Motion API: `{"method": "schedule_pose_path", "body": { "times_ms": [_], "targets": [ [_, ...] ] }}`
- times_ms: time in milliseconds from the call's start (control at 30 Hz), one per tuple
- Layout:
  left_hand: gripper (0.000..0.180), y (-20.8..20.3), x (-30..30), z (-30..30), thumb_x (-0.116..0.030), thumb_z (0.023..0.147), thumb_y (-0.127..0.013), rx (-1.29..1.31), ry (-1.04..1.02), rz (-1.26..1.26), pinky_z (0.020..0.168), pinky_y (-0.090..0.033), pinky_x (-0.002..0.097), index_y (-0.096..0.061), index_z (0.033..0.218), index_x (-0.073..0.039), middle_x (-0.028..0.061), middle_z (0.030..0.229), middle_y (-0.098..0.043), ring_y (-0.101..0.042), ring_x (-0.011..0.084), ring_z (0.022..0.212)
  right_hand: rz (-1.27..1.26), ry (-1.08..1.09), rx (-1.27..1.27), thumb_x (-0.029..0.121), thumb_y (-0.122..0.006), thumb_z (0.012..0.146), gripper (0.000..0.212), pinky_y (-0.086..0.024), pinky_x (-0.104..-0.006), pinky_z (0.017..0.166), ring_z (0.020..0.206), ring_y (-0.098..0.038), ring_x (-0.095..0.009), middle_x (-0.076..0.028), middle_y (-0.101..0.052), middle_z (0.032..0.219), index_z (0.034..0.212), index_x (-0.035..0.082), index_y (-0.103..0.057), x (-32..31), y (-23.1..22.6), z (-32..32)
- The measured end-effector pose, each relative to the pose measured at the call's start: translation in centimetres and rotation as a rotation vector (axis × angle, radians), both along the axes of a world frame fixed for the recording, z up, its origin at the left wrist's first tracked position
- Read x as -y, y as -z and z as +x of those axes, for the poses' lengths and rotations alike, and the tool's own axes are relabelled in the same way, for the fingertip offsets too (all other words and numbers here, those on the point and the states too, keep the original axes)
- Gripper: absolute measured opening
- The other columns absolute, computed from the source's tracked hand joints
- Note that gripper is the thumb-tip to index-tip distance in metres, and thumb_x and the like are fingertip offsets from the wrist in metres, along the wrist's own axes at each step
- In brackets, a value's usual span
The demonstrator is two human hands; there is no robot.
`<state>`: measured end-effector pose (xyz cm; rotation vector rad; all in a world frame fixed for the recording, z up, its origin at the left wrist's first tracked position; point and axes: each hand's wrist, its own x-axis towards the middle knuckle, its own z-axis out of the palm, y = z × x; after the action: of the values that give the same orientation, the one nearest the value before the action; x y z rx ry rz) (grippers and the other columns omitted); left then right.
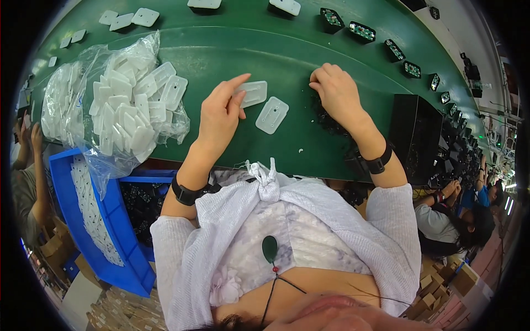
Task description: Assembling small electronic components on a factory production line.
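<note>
Fingers of the left hand (220, 113) are parted, thumb and index spread at the near end of a white cover (255, 94); whether they touch it I cannot tell. Those of the right hand (335, 91) are curled, thumb close to index, above a heap of small black parts (329, 118), and anything pinched there is hidden. Just right of the left fingertips, between the two hands, a second cover (272, 115) lies flat. The step in hand looks like taking up a cover on one side and a small part on the other; the next move probably calls for a light pinch at a cover's rim, since so thin a piece offers little else to hold. Both covers look like pale, matte plastic, oblong with rounded corners and moulded relief. Left of the left fingers, similar covers (124, 91) spill from a clear, crinkled bag (102, 168). Right of the right fingers stands a black, straight-sided box (415, 138); beyond them, black housings (362, 32) show green circuit boards. Beneath everything spreads a smooth green tabletop (221, 60), faintly glossy.
</note>
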<state>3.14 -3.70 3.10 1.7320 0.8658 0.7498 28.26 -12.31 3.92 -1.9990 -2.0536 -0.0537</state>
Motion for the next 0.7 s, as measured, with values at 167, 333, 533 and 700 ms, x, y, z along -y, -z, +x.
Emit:
{"method": "schedule_pose_path", "body": {
  "times_ms": [167,333,533,700],
  "targets": [
    [0.028,0.1,0.0,-0.4,-0.001,0.091,-0.056,0.006,-0.048,-0.097,0.049,-0.043,0.0237,-0.061,0.118,-0.006,0.0073,0.078,-0.06,-0.057,0.0098,0.054,0.131,0.084,-0.132,0.013,-0.069,0.077,0.014,-0.046,-0.0368,0.068,0.078,-0.056,-0.025,-0.005,-0.057,0.081,0.087,0.006,-0.061,0.1,-0.7,0.6],
    [0.029,0.1,0.4,0.2,-0.001,0.09,-0.056,0.041,-0.038,-0.111,0.049,-0.043,0.0234,-0.06,0.118,-0.006,0.0063,0.077,-0.06,-0.057,0.0092,0.054,0.099,0.075,-0.149,0.012,-0.071,0.076,0.016,-0.046,-0.0366,0.069,0.077,-0.055,-0.025,-0.005,-0.057,0.081,0.087,0.006,-0.06,-0.2,0.3,-0.5],
    [0.019,0.6,0.5,0.5,-0.001,0.09,-0.057,0.027,-0.062,-0.053,0.049,-0.045,0.024,-0.061,0.108,-0.003,0.0078,0.083,-0.06,-0.059,0.0107,0.055,0.085,0.082,-0.116,0.01,-0.071,0.075,0.018,-0.046,-0.0364,0.071,0.079,-0.054,-0.026,-0.007,-0.056,0.08,0.084,0.004,-0.057,-0.3,1.5,-0.4],
    [0.013,0.3,0.7,1.5,0.001,0.088,-0.057,0.078,-0.007,0.045,0.049,-0.045,0.0256,-0.063,0.1,-0.003,0.0086,0.085,-0.059,-0.059,0.0131,0.055,0.078,0.053,-0.2,0.005,-0.068,0.079,0.014,-0.047,-0.0327,0.072,0.08,-0.058,-0.021,-0.004,-0.06,0.087,0.091,0.003,-0.06,-0.4,0.8,-0.9]
  ]
}}
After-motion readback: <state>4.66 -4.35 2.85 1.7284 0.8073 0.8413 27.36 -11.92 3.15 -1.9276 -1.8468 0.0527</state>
